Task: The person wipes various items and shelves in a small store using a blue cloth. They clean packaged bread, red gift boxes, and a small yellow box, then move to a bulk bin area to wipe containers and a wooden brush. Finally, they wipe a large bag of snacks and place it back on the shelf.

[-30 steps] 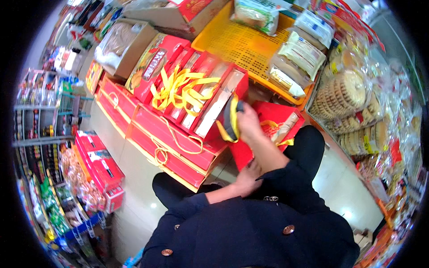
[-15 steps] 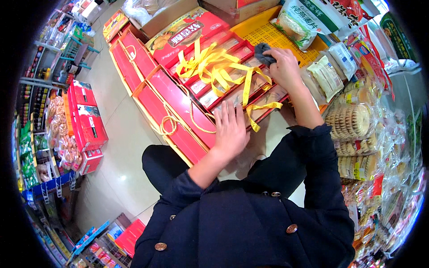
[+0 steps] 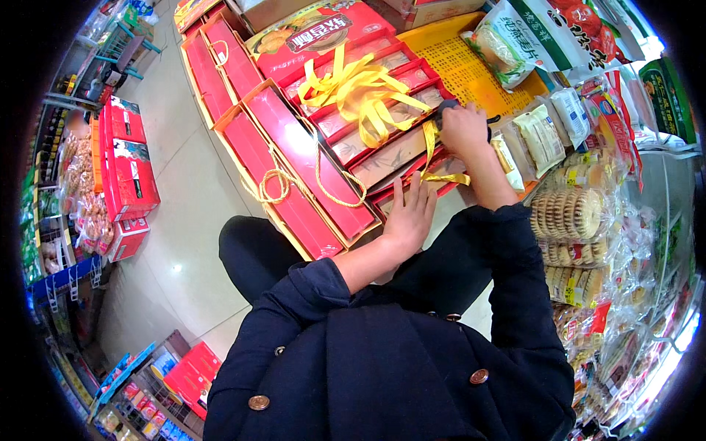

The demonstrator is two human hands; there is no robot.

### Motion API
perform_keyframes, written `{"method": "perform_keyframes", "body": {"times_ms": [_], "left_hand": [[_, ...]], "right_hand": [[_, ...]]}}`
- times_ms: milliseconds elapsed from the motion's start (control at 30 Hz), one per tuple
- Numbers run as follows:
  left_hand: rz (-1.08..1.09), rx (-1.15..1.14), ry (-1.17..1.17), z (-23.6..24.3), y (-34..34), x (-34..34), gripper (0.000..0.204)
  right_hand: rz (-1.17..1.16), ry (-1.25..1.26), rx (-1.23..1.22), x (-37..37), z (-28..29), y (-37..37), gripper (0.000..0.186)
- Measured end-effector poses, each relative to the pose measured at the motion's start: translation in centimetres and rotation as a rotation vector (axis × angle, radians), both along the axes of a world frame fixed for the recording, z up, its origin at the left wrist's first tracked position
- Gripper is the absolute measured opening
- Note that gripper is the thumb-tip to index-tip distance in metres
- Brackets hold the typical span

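A: So, where does the work stand?

B: Mid-bundle, I'd judge; the left hand (image 3: 409, 217) lies flat, fingers spread and gripping nothing, pressing on the near end of the stack of flat red cardboard gift boxes (image 3: 382, 151) that sits on the floor display in front of the knees; the right hand (image 3: 465, 130) is curled shut round a small dark tool (image 3: 446, 106), whether cutter or tape holder I cannot tell, with the yellow plastic strapping ribbon (image 3: 368, 88) running down from it.

A: And the ribbon itself?

B: Loose loops piled on top of the boxes; one strand drops past the right wrist to the boxes' edge, just beside the yellow plastic crate (image 3: 478, 73).

A: What does the next move call for?

B: Probably a steady left palm to hold the stack square while the right draws the strand taut; slack could let the boxes slide.
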State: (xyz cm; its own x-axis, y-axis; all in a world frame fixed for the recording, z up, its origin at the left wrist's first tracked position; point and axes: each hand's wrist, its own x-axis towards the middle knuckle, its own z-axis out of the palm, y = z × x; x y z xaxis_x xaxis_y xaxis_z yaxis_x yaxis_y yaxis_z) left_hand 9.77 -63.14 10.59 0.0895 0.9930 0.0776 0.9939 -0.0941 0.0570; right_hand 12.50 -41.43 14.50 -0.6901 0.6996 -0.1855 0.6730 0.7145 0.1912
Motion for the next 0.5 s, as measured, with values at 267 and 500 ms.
{"method": "perform_keyframes", "body": {"times_ms": [267,500], "left_hand": [[-0.128,-0.065,0.151,0.3,-0.8,-0.5,0.051],[-0.201,-0.677,-0.349,4.3,0.8,-1.5,0.047]], "right_hand": [[0.088,-0.105,-0.188,-1.8,0.7,-3.5,0.018],[0.25,0.13,-0.386,-3.6,1.0,-10.5,0.02]]}}
